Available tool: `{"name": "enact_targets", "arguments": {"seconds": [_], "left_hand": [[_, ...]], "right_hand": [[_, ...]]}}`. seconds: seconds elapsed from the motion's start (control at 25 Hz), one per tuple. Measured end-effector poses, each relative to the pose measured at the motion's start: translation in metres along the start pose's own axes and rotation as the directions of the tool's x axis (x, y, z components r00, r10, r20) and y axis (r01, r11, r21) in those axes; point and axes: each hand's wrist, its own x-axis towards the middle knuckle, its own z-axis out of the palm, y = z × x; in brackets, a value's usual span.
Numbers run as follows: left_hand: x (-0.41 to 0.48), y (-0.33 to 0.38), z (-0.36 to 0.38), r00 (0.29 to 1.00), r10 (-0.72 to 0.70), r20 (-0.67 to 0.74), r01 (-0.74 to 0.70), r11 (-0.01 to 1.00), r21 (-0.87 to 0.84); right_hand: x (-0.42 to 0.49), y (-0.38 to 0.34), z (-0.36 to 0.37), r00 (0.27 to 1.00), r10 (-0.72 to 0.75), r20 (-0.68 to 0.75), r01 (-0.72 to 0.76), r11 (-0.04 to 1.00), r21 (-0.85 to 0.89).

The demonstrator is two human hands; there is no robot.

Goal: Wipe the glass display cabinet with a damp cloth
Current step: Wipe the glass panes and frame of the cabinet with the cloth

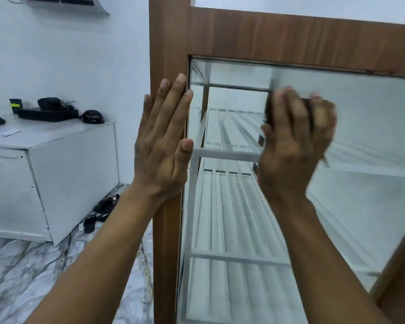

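Framing of brown wood grain was seen on the glass display cabinet [290,40], which stood upright close in front of the person and filled the right part of the view. Its glass pane [372,127] was set inside that frame, and white slatted shelves [232,218] were seen through it.

Both hands were raised to the cabinet. The left hand [160,146] was laid flat against the vertical post of the frame, fingers straight and slightly spread, with nothing held; its thumb reached over the edge of the pane. The right hand [292,146] was blurred, with its fingers curled around a dark cloth [308,111], which was pressed to the upper left part of the glass, just below the top rail. Only small parts of the cloth were shown between and beside the fingers.

To the left, well apart from the cabinet, a white surface [45,134] was seen against the wall, with several dark items on it, among them a rounded black object [91,116]. Dark sandals [101,211] were left on the marbled floor [21,272] between that unit and the cabinet. An air conditioner [63,2] was mounted high on the wall.
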Motion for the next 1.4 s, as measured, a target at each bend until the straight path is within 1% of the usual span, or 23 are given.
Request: {"name": "enact_targets", "arguments": {"seconds": [0.08, 0.12, 0.24, 0.32, 0.4, 0.48, 0.52, 0.56, 0.68, 0.76, 0.84, 0.88, 0.92, 0.96, 1.0, 1.04, 1.08, 1.12, 1.16, 1.24, 1.32, 1.36, 1.4], "left_hand": [[-0.002, 0.002, 0.001, 1.0, -0.006, -0.013, 0.006, 1.0, -0.011], [-0.001, 0.002, 0.001, 1.0, -0.006, -0.015, 0.006, 1.0, -0.019], [-0.004, 0.001, 0.0, 1.0, -0.002, -0.007, 0.002, 1.0, 0.021], [-0.009, 0.002, 0.0, 1.0, -0.008, -0.008, 0.008, 0.999, 0.036], [-0.013, 0.003, 0.001, 1.0, -0.021, -0.009, 0.021, 1.0, 0.023], [-0.018, 0.005, 0.002, 0.999, -0.037, -0.022, 0.037, 0.999, 0.019], [-0.018, 0.006, 0.002, 0.999, -0.043, -0.027, 0.044, 0.999, 0.013], [-0.017, 0.006, 0.002, 0.999, -0.045, -0.027, 0.045, 0.999, 0.007], [-0.018, 0.004, -0.001, 0.999, -0.031, -0.013, 0.031, 0.999, 0.026], [-0.034, 0.006, -0.002, 0.999, -0.026, 0.031, 0.025, 0.999, 0.043], [-0.058, 0.012, 0.0, 0.996, -0.047, 0.074, 0.044, 0.998, 0.043], [-0.068, 0.013, 0.001, 0.995, -0.059, 0.075, 0.056, 0.997, 0.046], [-0.073, 0.014, 0.002, 0.995, -0.075, 0.064, 0.072, 0.996, 0.053], [-0.074, 0.014, 0.003, 0.995, -0.088, 0.053, 0.085, 0.995, 0.054], [-0.074, 0.013, 0.003, 0.995, -0.088, 0.047, 0.086, 0.995, 0.051], [-0.073, 0.013, 0.003, 0.996, -0.08, 0.043, 0.078, 0.996, 0.047], [-0.073, 0.012, 0.002, 0.997, -0.07, 0.04, 0.069, 0.997, 0.043], [-0.076, 0.011, 0.002, 0.997, -0.063, 0.041, 0.061, 0.997, 0.038], [-0.08, 0.011, 0.002, 0.997, -0.06, 0.046, 0.058, 0.998, 0.034], [-0.092, 0.012, 0.004, 0.997, -0.065, 0.051, 0.063, 0.997, 0.04], [-0.096, 0.013, 0.007, 0.996, -0.08, 0.031, 0.079, 0.996, 0.047], [-0.097, 0.014, 0.008, 0.996, -0.085, 0.026, 0.084, 0.995, 0.047], [-0.097, 0.015, 0.007, 0.996, -0.082, 0.026, 0.08, 0.996, 0.045]], "right_hand": [[0.007, -0.009, -0.001, 0.992, 0.122, 0.033, -0.119, 0.988, -0.094], [0.014, -0.025, 0.003, 0.99, 0.121, 0.067, -0.113, 0.987, -0.113], [0.022, -0.07, 0.01, 0.946, -0.187, 0.266, 0.189, 0.982, 0.016], [0.015, -0.056, 0.001, 0.903, -0.276, 0.329, 0.272, 0.961, 0.057], [0.006, -0.018, -0.011, 0.94, -0.111, 0.322, 0.132, 0.99, -0.045], [0.011, -0.002, -0.015, 0.968, 0.115, 0.225, -0.081, 0.985, -0.153], [0.016, -0.01, -0.011, 0.97, 0.144, 0.196, -0.117, 0.983, -0.142], [0.021, -0.028, -0.003, 0.975, 0.094, 0.202, -0.076, 0.993, -0.095], [0.003, -0.085, 0.008, 0.928, -0.256, 0.271, 0.238, 0.966, 0.097], [-0.033, -0.066, -0.003, 0.889, -0.317, 0.33, 0.29, 0.948, 0.129], [-0.067, -0.017, -0.023, 0.925, -0.129, 0.358, 0.138, 0.99, 0.001], [-0.071, -0.003, -0.029, 0.952, 0.055, 0.3, -0.035, 0.997, -0.073], [-0.066, -0.003, -0.028, 0.945, 0.242, 0.219, -0.218, 0.968, -0.127], [-0.057, -0.015, -0.023, 0.923, 0.345, 0.169, -0.327, 0.937, -0.121], [-0.049, -0.036, -0.016, 0.945, 0.265, 0.192, -0.257, 0.964, -0.064], [-0.052, -0.059, -0.011, 0.965, 0.036, 0.261, -0.043, 0.999, 0.022], [-0.066, -0.072, -0.01, 0.926, -0.208, 0.316, 0.187, 0.978, 0.097], [-0.077, -0.068, -0.014, 0.865, -0.341, 0.367, 0.319, 0.94, 0.123], [-0.084, -0.048, -0.021, 0.847, -0.34, 0.408, 0.335, 0.938, 0.085], [-0.08, 0.007, -0.034, 0.938, -0.029, 0.346, 0.061, 0.995, -0.081], [-0.04, 0.024, -0.032, 0.939, 0.299, 0.168, -0.269, 0.946, -0.181], [-0.027, 0.01, -0.026, 0.946, 0.295, 0.136, -0.273, 0.949, -0.161], [-0.027, -0.012, -0.021, 0.973, 0.151, 0.172, -0.137, 0.986, -0.093]]}}
